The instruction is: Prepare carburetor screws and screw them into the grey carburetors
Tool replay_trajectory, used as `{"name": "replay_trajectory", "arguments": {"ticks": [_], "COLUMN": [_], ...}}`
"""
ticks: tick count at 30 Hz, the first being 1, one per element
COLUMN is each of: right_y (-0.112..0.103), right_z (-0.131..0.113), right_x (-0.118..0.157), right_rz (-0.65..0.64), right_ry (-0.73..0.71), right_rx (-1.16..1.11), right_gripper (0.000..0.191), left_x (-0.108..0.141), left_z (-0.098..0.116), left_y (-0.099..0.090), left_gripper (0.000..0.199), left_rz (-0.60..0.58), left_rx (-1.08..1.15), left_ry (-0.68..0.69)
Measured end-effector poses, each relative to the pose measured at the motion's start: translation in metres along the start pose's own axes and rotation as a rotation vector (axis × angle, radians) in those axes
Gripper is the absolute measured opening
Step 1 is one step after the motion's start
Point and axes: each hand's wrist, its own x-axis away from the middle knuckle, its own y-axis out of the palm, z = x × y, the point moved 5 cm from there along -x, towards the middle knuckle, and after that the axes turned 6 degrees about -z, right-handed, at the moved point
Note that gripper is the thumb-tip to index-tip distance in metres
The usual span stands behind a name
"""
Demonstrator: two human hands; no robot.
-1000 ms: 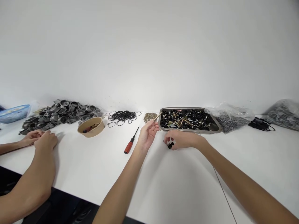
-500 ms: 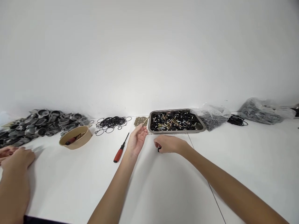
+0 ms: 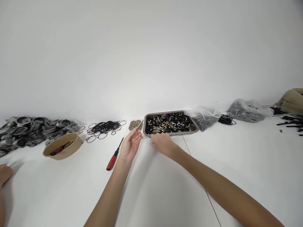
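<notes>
My left hand (image 3: 132,143) is closed, palm up, with a thin brass-coloured rod (image 3: 140,125) pinched at its fingertips; it looks like a long screw. My right hand (image 3: 162,143) is at the near left edge of a metal tray (image 3: 174,133), fingers curled downward, and whatever is in them is hidden. Black parts and brass-coloured and silvery screws (image 3: 167,123) fill the tray. Beyond my left hand lies a patch of small brass-coloured pieces (image 3: 133,124). A red-handled screwdriver (image 3: 112,161) rests on the table left of my left forearm.
Further left are black rubber rings (image 3: 104,127), a tan bowl (image 3: 73,146) holding another screwdriver, and a heap of grey housings (image 3: 22,132). Clear plastic bags (image 3: 248,110) of small parts stand to the right. Another person's hand (image 3: 5,174) is at the left edge.
The view has turned right, so things appear further left. My right hand has moved toward the tray's near edge; the small black part seen in it before is now hidden. My left hand keeps its rod.
</notes>
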Motion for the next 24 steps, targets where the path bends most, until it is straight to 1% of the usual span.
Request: {"name": "replay_trajectory", "arguments": {"ticks": [2, 4, 5, 7, 9, 12, 15, 18, 24], "right_y": [-0.016, -0.028, -0.031, -0.03, -0.019, -0.001, 0.007, 0.005, -0.007], "right_z": [0.019, 0.045, 0.059, 0.084, 0.1, 0.112, 0.118, 0.124, 0.143], "right_x": [-0.002, -0.005, -0.006, -0.01, -0.015, -0.024, -0.029, -0.03, -0.022], "right_rz": [0.06, 0.13, 0.16, 0.21, 0.235, 0.257, 0.288, 0.326, 0.427], "right_ry": [0.035, 0.088, 0.106, 0.129, 0.113, 0.083, 0.092, 0.117, 0.188], "right_rx": [-0.016, -0.028, -0.033, -0.041, -0.049, -0.072, -0.111, -0.154, -0.253], "right_gripper": [0.019, 0.023, 0.024, 0.029, 0.031, 0.03, 0.024, 0.019, 0.018], "left_x": [0.0, 0.001, 0.001, 0.001, 0.001, 0.0, 0.0, 0.001, 0.002], "left_z": [0.001, 0.001, 0.001, 0.0, 0.0, 0.0, -0.001, -0.001, -0.001], "left_y": [0.0, 0.0, 0.0, 0.0, 0.001, 0.0, 0.0, 0.0, 0.002], "left_gripper": [0.014, 0.014, 0.014, 0.015, 0.016, 0.017, 0.018, 0.018, 0.017], "left_rz": [0.005, 0.013, 0.015, 0.013, 0.005, 0.016, 0.036, 0.038, 0.025], "left_rx": [0.0, -0.001, -0.002, 0.001, 0.0, -0.015, -0.021, -0.02, -0.022], "left_ry": [0.008, 0.009, 0.005, -0.002, -0.001, 0.003, 0.001, -0.003, -0.006]}}
